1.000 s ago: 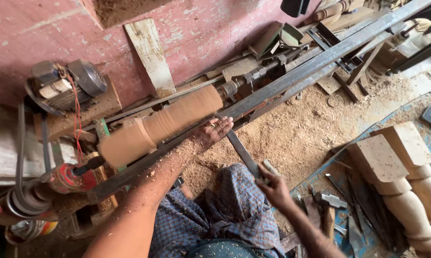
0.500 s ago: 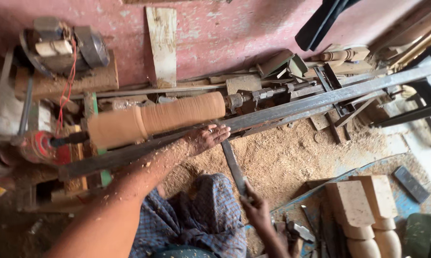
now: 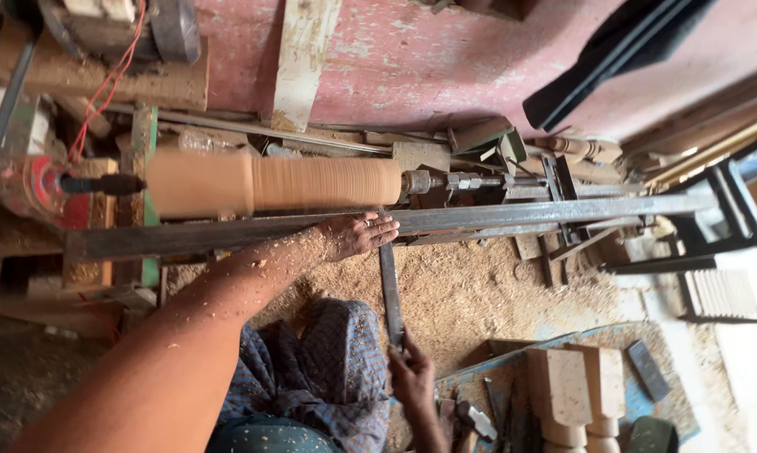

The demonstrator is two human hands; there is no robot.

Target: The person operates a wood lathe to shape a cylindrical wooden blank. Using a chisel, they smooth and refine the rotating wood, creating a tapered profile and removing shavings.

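Observation:
A long wooden cylinder (image 3: pixel 278 183) is mounted on a lathe, partly turned round at its right portion and blurred as if spinning. My left hand (image 3: pixel 355 235) rests on the steel tool-rest bar (image 3: pixel 521 215) just below the cylinder, pressing on the front end of a long flat metal chisel (image 3: pixel 390 289). My right hand (image 3: pixel 412 377) grips the chisel's near end, low in the view above my lap. The chisel's tip is hidden near the fingers of my left hand. Wood shavings cling to my left forearm.
A motor and red pulley (image 3: pixel 39 180) stand at the left with red wire. Sawdust (image 3: pixel 479 294) covers the floor. Turned wooden legs (image 3: pixel 567 394) and hand tools lie at lower right. A plank (image 3: pixel 303 59) leans on the pink wall; a dark frame (image 3: pixel 714 243) stands right.
The view has swung so the lathe now lies level. My left hand stays on the rest bar, and my right hand has drawn the chisel's end closer to my lap.

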